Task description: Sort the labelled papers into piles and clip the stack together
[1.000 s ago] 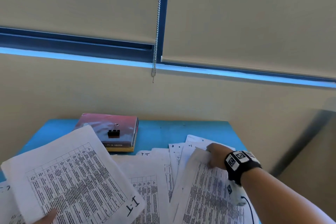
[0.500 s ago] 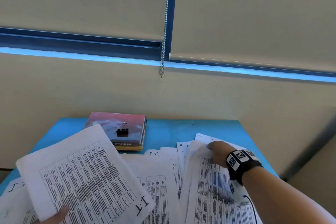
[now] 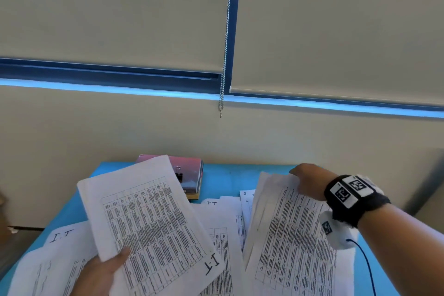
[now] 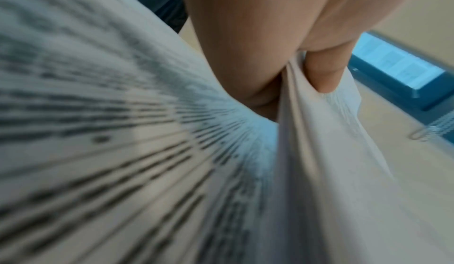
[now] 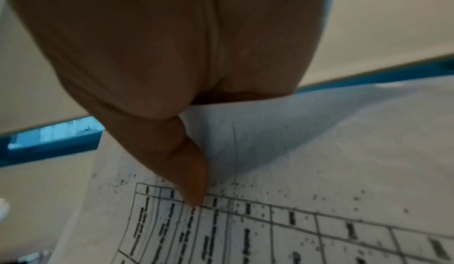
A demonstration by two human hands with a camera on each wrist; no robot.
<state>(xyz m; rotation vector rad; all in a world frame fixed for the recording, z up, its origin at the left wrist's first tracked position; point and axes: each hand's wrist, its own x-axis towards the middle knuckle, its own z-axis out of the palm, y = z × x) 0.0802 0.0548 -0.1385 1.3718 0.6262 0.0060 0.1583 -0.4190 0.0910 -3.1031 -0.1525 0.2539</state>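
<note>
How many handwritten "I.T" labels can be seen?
3: on the held sheaf's near corner, on a sheet at left, and faintly on a middle sheet. Others may be covered.

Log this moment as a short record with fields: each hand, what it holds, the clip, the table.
left hand: grips a lifted stack of papers marked I.T
right hand: pinches the far edge of a second bundle, raised off the table
binder clip: on the pink book, untouched, partly hidden by the lifted stack
loose sheets: spread flat on the blue table between the hands
clipping: not yet done
</note>
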